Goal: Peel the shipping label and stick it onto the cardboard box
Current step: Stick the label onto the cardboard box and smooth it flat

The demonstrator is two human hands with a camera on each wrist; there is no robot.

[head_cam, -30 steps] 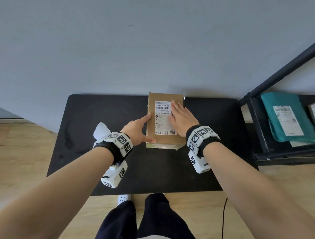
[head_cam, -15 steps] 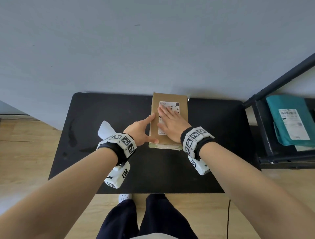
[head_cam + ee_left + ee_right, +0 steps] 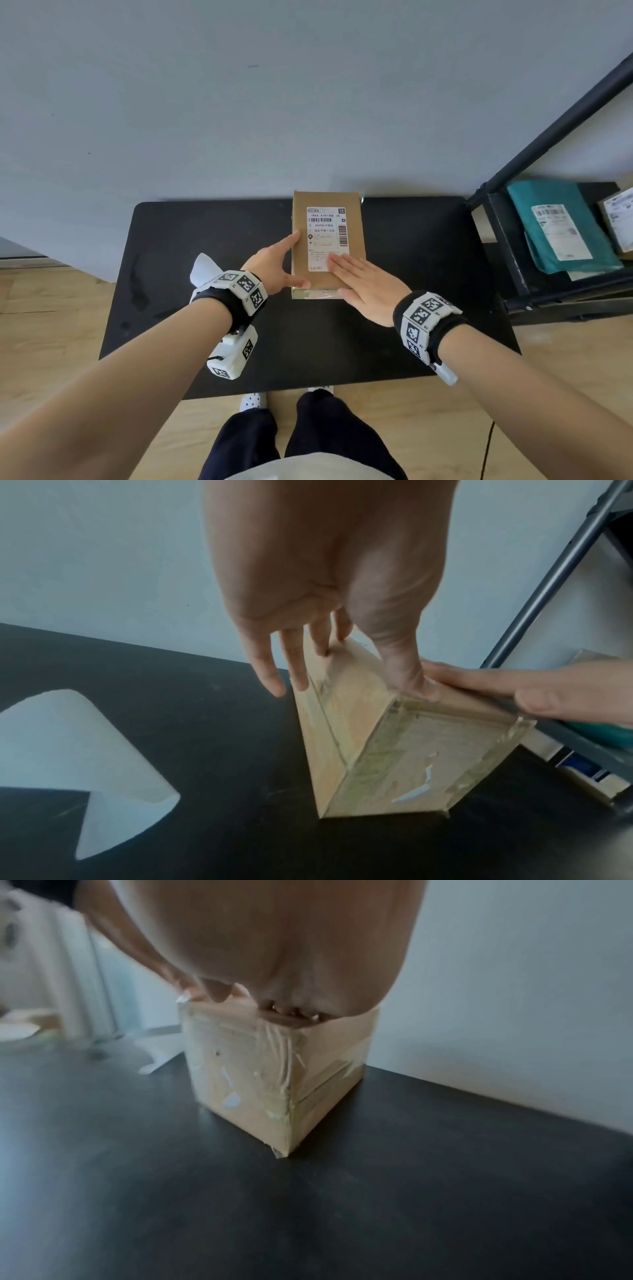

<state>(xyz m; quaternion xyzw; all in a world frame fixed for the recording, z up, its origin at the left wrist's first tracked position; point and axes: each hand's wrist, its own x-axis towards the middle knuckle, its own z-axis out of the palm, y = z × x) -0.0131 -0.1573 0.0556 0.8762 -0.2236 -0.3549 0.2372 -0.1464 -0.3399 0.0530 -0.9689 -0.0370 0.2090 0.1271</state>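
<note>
- Shipping label (image 3: 327, 238) is stuck flat on top of the cardboard box (image 3: 356, 219), white w/ barcodes & small print, a bit nearer the box's right side.
- Box sits on the black table (image 3: 411, 260), at the back edge by the grey wall (image 3: 274, 102). Clear tape covers its near end.
- Right hand (image 3: 368, 286) lies flat on the box top, fingers straight & together. Fingertips (image 3: 337, 262) touch the near end of the label.
- Left hand (image 3: 274, 265) is on the box's left side. Fingers are straight along the side, thumb lies on the top near corner. It steadies the box, doesn't curl round it.
- White backing paper (image 3: 68, 764) lies curled on the table, left of the box & apart from it.
- Black shelf rack (image 3: 513, 260) stands right of the table. A teal mail bag (image 3: 561, 226) w/ its own label lies on it.
</note>
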